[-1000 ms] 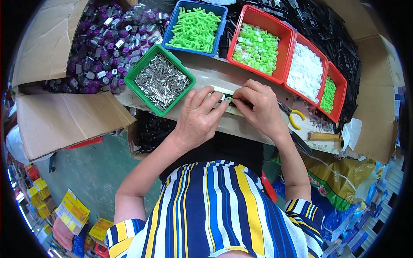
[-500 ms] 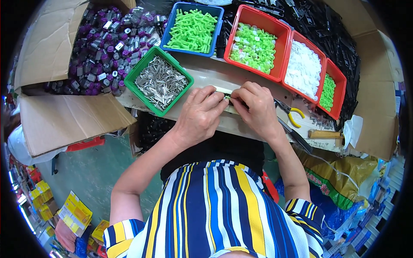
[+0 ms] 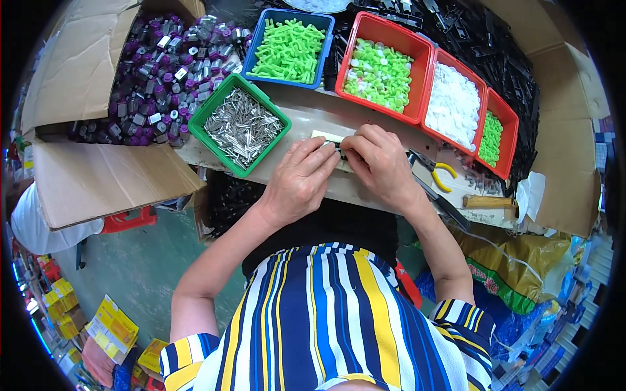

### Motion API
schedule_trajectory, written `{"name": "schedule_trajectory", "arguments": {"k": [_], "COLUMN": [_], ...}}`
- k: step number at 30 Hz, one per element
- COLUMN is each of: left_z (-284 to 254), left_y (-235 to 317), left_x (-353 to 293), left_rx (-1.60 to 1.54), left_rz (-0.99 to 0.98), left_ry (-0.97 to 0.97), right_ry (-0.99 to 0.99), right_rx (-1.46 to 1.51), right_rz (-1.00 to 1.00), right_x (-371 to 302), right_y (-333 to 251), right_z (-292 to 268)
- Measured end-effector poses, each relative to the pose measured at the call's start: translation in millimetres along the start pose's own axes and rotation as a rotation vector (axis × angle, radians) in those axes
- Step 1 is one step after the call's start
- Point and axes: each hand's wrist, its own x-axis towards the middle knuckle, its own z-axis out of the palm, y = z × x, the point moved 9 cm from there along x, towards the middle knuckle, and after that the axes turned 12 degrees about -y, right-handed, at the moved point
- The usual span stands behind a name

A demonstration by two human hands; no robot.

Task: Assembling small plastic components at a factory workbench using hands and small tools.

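Observation:
My left hand (image 3: 301, 176) and my right hand (image 3: 381, 164) meet over the work table, fingertips almost touching. Between them lies a pale cream block (image 3: 318, 134) with a narrow dark part on it, mostly covered by my fingers. The left fingers are bent and pressed together at the dark part's left end. Thumb and forefinger of the right hand pinch at its other end; whatever they hold is too small and hidden to name. Left of my hands stands a green bin (image 3: 282, 135) of short metal pins (image 3: 242, 127). Yellow-handled pliers (image 3: 445, 177) lie right of my right hand.
A blue bin (image 3: 329, 49) holds green plastic pieces. Red bins (image 3: 427, 78) hold green and white parts and white discs. Purple-and-grey parts (image 3: 156, 85) fill a cardboard box (image 3: 72, 72). Black parts (image 3: 482, 45) pile up behind. A wooden handle (image 3: 488, 202) lies at right.
My right fingertips have shifted slightly left, closer to the left ones. The bit of green seen between the fingertips before no longer shows. The bins stay put on the table.

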Motion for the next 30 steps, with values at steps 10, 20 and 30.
{"name": "schedule_trajectory", "arguments": {"k": [10,20,30], "left_z": [-2.3,-3.1,-4.1], "left_y": [-1.7,-4.4,-3.7], "left_x": [-4.1,1.3,4.3], "left_rx": [0.027,0.004,0.049], "left_rz": [0.008,-0.003,-0.003], "left_ry": [0.0,-0.021,-0.056], "right_ry": [-0.055,0.002,-0.012], "right_rx": [0.04,0.137,0.044], "right_rz": [0.037,0.057,0.043], "right_x": [-0.1,0.6,3.5], "right_y": [8.1,11.2,5.1], "right_z": [0.7,-1.4,-1.8]}}
